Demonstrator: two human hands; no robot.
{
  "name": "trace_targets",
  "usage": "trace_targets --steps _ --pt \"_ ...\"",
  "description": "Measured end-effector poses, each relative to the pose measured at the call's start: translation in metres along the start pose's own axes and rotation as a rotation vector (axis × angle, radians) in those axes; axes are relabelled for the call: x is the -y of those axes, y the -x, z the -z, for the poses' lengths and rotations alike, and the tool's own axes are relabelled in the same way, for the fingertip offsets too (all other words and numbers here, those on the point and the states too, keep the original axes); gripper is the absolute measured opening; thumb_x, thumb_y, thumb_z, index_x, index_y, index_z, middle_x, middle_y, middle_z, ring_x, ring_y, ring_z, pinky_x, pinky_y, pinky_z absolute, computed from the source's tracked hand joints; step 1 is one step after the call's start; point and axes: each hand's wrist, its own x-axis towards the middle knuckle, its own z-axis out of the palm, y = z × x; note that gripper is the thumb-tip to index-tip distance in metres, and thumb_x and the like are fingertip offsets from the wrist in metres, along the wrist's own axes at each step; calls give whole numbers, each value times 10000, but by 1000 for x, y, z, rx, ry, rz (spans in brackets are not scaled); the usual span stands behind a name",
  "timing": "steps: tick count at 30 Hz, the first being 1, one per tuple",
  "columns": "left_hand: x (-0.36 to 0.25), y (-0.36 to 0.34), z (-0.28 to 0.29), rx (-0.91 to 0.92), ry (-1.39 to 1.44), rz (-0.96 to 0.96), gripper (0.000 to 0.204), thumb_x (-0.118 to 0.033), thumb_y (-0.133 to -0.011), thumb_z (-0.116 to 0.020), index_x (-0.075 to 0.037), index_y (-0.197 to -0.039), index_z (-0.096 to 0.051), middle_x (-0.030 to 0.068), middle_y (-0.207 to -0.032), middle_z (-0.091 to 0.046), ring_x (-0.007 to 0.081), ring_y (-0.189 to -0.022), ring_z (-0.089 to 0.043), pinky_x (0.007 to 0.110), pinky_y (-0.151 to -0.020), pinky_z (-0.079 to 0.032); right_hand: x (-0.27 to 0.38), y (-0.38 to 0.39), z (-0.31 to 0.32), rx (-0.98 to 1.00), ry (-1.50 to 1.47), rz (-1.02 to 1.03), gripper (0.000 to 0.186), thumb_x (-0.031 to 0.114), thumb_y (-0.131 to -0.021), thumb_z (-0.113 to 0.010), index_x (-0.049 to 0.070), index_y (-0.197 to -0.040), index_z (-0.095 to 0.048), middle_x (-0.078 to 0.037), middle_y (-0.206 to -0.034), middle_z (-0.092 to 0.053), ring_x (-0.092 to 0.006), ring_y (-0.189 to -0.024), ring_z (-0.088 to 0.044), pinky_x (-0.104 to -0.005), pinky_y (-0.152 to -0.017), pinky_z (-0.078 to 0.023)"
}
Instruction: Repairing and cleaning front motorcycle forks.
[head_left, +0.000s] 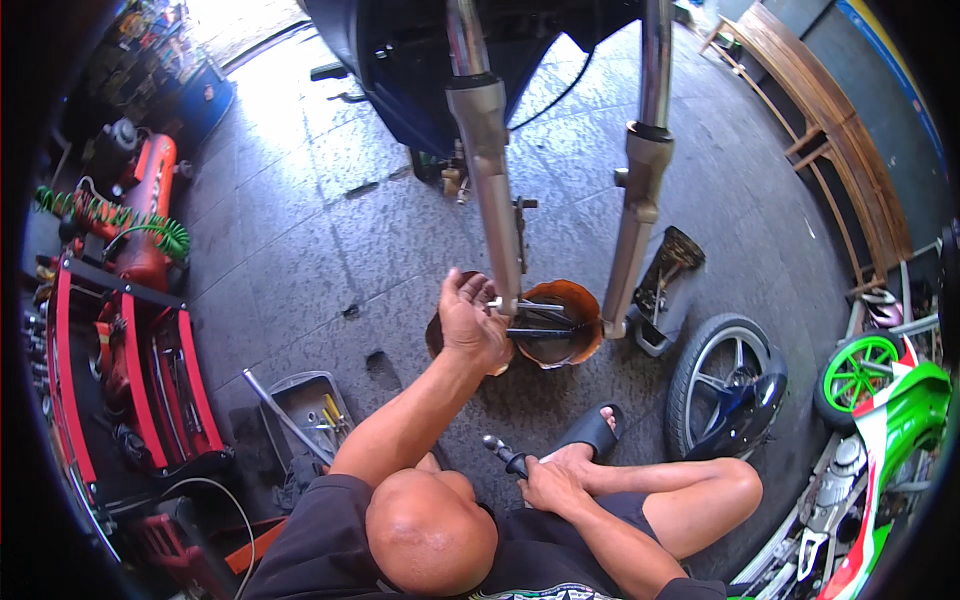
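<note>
Fork leg hangs; left hand at its lower end, grip unclear from here; right hand clasps a black-and-silver tool.

Bright light enters at upper left, glaring off the wet-looking floor; the fisheye bends the bench, corners go black, and far-left clutter seems slightly blurred.
</note>
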Motion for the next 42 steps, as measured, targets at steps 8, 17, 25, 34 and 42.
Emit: trace_targets --steps 8,17,25,34,42 --pt "-11 8 26 -130 -26 -40 548 -519 -978 -475 -14 -1190 -465 111 -1056 -466 254 -891 -530 427 -836 -537 13 -40 -60 -348 260 132 539 148 -840 -606 42 -1355 -487 -202 -1053 -612 -364 -951 -666 -488 -784 -547" --pt "-35 9 29 -77 -28 -110 477 -484 -991 -493 -36 -1154 -495 103 -1099 -458 247 -940 -502 454 -812 -548 -14 -88 -70 -259 285 77 361 219 -844 -610 56 -1166 -587 -203 -1114 -605 -403 -1084 -613 -531 -907 -494" --pt "-54 13 32 5 31 -170 524 -543 -990 -439 -39 -1112 -516 109 -1033 -534 254 -928 -576 465 -838 -552 -12 -88 -58 -225 166 18 479 324 -857 -672 55 -1246 -597 -243 -1190 -601 -413 -1136 -591 -517 -954 -487" --pt "-63 16 36 49 29 -169 519 -541 -985 -467 -51 -1156 -494 130 -1053 -516 255 -947 -555 464 -821 -544 -17 -92 -60 -218 151 23 431 312 -861 -675 43 -1193 -622 -234 -1178 -610 -419 -1119 -592 -512 -941 -493" --pt "-104 51 144 -342 -710 -776 236 -230 -921 -642 -28 -1036 -604 96 -1056 -575 209 -974 -570 397 -832 -521 -56 -117 -57 -208 83 77 434 274 -853 -688 35 -1209 -620 -237 -1164 -618 -411 -1111 -596 -488 -945 -489"
